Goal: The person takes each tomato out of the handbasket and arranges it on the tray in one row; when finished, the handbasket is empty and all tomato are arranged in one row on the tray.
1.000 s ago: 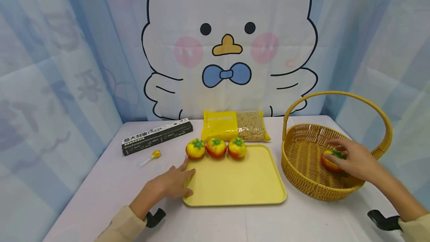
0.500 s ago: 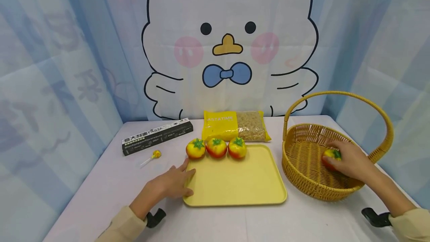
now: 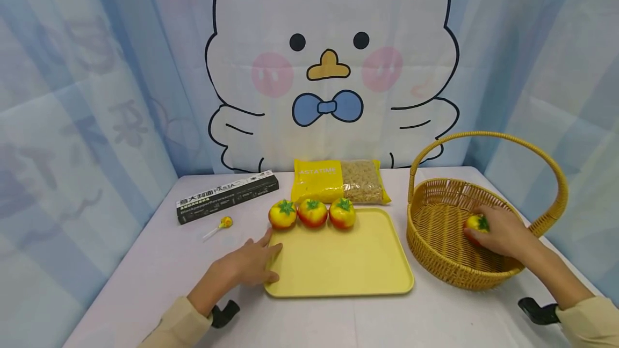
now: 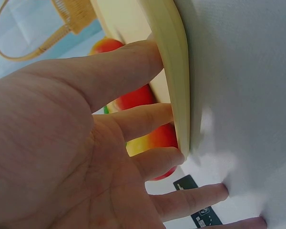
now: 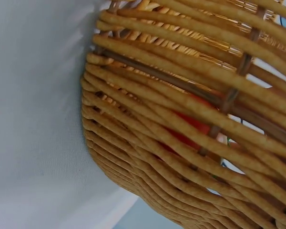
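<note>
My right hand (image 3: 503, 234) reaches inside the wicker basket (image 3: 442, 224) and grips a red-and-yellow toy tomato (image 3: 476, 223) near its right side. In the right wrist view the basket's woven wall (image 5: 133, 124) blocks that hand, and red shows through the gaps. My left hand (image 3: 249, 263) rests at the left edge of a yellow tray (image 3: 338, 262), fingers spread. In the left wrist view, the thumb and two fingers touch the tray rim (image 4: 174, 71), while the others reach past its corner. Three more toy tomatoes (image 3: 312, 214) stand in a row along the tray's back left.
Behind the tray lies a yellow pasta bag (image 3: 340, 181). A black-and-white pasta box (image 3: 227, 196) and a lollipop (image 3: 224, 223) lie to the left on the white tablecloth (image 3: 309, 321). The basket's tall handle (image 3: 483, 134) arches above it. Printed curtains (image 3: 329, 4) enclose the table.
My right hand has shifted slightly left and closed around the toy tomato in the basket, turning it a little. My left hand and the tray have stayed in place.
</note>
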Demonstrator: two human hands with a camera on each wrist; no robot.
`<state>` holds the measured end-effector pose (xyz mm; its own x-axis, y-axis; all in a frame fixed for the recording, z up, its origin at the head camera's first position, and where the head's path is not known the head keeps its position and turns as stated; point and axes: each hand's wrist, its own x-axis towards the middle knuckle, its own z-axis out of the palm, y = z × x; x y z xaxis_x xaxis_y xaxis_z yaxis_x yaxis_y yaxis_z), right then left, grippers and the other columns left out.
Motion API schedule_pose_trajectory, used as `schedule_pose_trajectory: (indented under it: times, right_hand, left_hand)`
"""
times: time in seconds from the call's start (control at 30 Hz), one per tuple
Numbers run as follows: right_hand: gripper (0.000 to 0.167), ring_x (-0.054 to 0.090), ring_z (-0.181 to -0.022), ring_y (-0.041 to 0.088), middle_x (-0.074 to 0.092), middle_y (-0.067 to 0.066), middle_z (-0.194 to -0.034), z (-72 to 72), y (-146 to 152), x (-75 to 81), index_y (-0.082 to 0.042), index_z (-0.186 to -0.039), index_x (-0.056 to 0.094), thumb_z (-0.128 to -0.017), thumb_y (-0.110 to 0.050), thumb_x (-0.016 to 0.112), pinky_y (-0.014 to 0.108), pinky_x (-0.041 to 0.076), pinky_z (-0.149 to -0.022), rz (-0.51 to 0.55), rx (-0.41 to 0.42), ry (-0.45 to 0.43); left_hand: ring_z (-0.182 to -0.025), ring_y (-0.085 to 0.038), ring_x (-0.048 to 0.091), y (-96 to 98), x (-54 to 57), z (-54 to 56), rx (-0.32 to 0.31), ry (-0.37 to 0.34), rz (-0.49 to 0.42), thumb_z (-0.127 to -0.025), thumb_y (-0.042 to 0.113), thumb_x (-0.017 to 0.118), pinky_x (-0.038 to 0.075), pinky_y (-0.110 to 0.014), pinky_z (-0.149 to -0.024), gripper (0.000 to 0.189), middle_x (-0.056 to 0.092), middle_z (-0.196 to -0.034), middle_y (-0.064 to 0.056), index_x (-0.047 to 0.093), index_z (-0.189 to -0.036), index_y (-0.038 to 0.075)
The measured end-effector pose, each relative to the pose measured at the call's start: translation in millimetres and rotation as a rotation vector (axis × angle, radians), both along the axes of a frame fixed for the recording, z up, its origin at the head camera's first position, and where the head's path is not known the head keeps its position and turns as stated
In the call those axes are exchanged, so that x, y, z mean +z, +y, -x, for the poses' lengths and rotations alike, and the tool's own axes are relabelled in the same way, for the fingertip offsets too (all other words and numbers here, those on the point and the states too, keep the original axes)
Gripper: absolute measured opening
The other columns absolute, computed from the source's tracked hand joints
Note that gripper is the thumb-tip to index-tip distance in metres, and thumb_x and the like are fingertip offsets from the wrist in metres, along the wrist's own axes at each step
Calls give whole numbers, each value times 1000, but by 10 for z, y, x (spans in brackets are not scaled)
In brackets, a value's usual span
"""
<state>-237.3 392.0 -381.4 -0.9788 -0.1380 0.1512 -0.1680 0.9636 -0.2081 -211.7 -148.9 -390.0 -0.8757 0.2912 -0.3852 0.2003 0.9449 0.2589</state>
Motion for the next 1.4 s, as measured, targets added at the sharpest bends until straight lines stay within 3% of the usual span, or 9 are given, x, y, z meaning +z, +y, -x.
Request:
schedule_pose_trajectory:
  times: [0.47,0.77,1.07,1.27,1.4]
  right_hand:
    - [64,60,-87,38,65,33,-103,-29,-15,27,19,-129,55,-93,-29,78,49,54,-71,9,-18,-57]
    - [61,61,-89,37,67,32,-107,-51,-23,7,18,-128,59,-93,-28,79,41,50,-70,0,16,-15]
    - [66,62,-91,33,68,32,-115,-39,-69,37,12,-133,61,-93,-37,80,35,49,-70,59,9,-25]
    - [69,64,-100,39,65,35,-126,-61,-186,56,7,-135,62,-94,-45,79,47,56,-76,98,3,-13]
    - [70,63,-104,42,62,36,-132,-73,-279,84,5,-137,62,-94,-47,79,54,57,-80,118,0,-1]
  left_hand:
    - [-155,-58,31,7,0,10,-2,2,-1,-96,40,77,34,-75,-121,72,16,-179,-16,51,-159,18]
    - [-154,-60,32,6,-36,28,-28,2,12,-98,39,75,34,-75,-120,72,15,-179,-18,49,-159,15]
    - [-155,-59,32,-16,-89,70,-25,3,26,-98,41,75,35,-75,-120,72,13,-180,-16,48,-160,16]
    - [-157,-58,28,-68,-230,162,-16,-5,17,-96,46,75,33,-76,-121,74,9,-181,-11,46,-162,24]
    - [-158,-56,27,-56,-193,129,6,-9,1,-96,45,76,32,-77,-121,74,10,-181,-10,47,-161,24]
